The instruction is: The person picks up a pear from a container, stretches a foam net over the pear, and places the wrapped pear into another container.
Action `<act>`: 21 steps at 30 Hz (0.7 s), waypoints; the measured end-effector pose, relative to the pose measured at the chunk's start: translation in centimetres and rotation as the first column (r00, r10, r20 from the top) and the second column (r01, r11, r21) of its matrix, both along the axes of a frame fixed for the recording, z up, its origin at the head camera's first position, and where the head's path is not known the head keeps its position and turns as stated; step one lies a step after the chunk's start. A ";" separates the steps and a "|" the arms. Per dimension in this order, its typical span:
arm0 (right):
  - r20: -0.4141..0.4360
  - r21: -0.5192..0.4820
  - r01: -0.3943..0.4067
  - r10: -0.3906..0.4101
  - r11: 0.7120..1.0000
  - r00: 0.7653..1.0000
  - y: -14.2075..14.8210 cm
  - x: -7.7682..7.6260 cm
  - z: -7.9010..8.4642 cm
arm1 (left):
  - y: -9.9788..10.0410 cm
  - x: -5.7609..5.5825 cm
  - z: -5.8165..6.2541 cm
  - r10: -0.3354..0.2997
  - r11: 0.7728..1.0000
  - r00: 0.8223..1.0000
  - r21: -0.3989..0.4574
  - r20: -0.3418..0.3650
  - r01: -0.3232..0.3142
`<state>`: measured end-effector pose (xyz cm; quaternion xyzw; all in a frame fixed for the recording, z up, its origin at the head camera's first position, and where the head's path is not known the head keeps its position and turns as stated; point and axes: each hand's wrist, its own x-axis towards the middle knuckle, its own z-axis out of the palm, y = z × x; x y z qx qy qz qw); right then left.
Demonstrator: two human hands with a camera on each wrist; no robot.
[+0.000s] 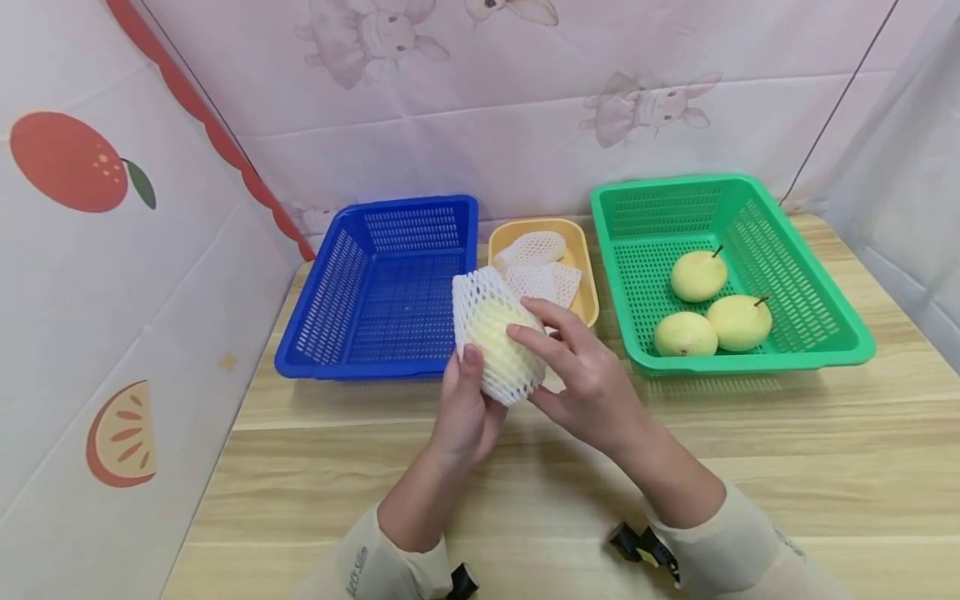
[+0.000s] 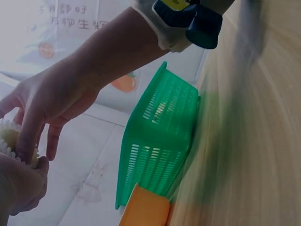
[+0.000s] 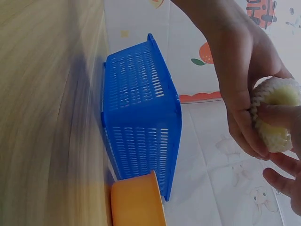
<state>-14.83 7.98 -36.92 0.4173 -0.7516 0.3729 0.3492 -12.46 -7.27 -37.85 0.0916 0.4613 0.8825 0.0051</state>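
Observation:
A pale yellow pear in a white foam net [image 1: 495, 342] is held up in front of the baskets. My left hand [image 1: 463, 412] grips it from below and the left, its thumb along the net's side. From the right, my right hand [image 1: 600, 387] holds it too, two fingers laid over the net and the thumb low near its end. In the right wrist view, bare pear [image 3: 283, 96] shows at the net's open end, where a right-hand digit presses. Spare foam nets [image 1: 551, 282] lie in a small yellow tray [image 1: 590, 292] behind the hands.
On the left stands a blue basket [image 1: 375, 367] with nothing visible inside. A green basket [image 1: 750, 363] on the right holds three bare pears [image 1: 699, 275]. Both stand on a wood-grain table [image 1: 300, 500], with printed cloth walls [image 1: 480, 150] at the back and sides.

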 end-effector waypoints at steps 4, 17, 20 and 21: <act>-0.069 -0.024 0.050 -0.052 0.998 0.996 0.0 -0.1 -0.1 | 0.5 0.3 -0.3 -0.018 0.999 0.999 0.031 0.032 0.017; -0.113 -0.017 0.013 -0.015 1.000 0.994 0.6 -0.3 0.3 | -0.6 -0.3 0.2 -0.042 0.999 0.998 0.027 0.049 0.041; -0.115 -0.018 0.020 -0.022 1.000 0.993 0.6 -0.3 0.1 | -0.6 -0.2 0.3 -0.031 0.999 0.998 0.041 0.053 0.028; -0.116 -0.020 0.025 -0.027 1.000 0.993 0.6 -0.3 0.1 | -0.6 -0.3 0.4 -0.027 0.999 0.998 0.046 0.055 0.025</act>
